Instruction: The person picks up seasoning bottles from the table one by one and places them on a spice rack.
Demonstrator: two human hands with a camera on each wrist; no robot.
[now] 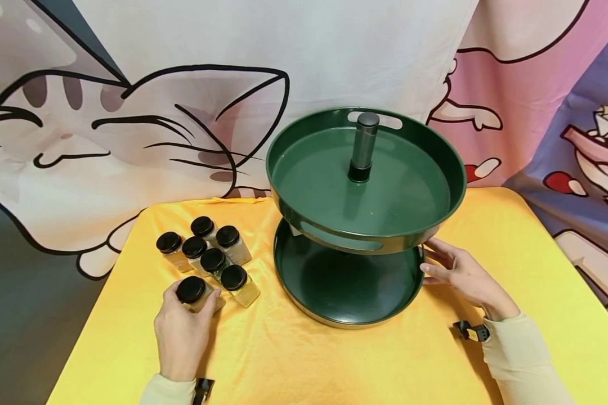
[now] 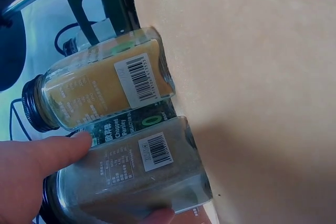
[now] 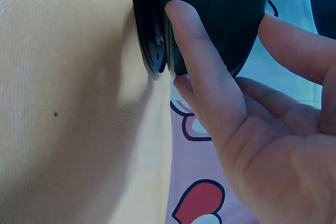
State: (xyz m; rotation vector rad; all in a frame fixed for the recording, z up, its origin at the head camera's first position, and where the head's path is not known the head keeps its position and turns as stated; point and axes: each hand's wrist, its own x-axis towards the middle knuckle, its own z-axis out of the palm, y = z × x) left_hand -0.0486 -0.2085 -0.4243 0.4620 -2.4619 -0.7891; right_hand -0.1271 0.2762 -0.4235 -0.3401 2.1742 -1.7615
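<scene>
On the left of the table, in the head view, my left hand (image 1: 181, 337) grips a square glass spice jar (image 1: 191, 289) with a black lid, thumb on one side and fingers on the other. The left wrist view shows greyish-brown contents in this held jar (image 2: 131, 174) and a barcode on its side. A jar with yellow contents (image 1: 243, 287) stands close by. My right hand (image 1: 463, 275) touches the outer wall of the lower tray (image 1: 349, 323) of a green two-tier stand, its fingers extended, as the right wrist view also shows.
Several other black-lidded jars (image 1: 195, 247) cluster behind the held one. The stand's upper tray (image 1: 324, 197) overhangs the lower one, with a grey post (image 1: 366, 143) rising from its middle. A yellow cloth (image 1: 309, 360) covers the table; a printed curtain (image 1: 334, 56) hangs behind.
</scene>
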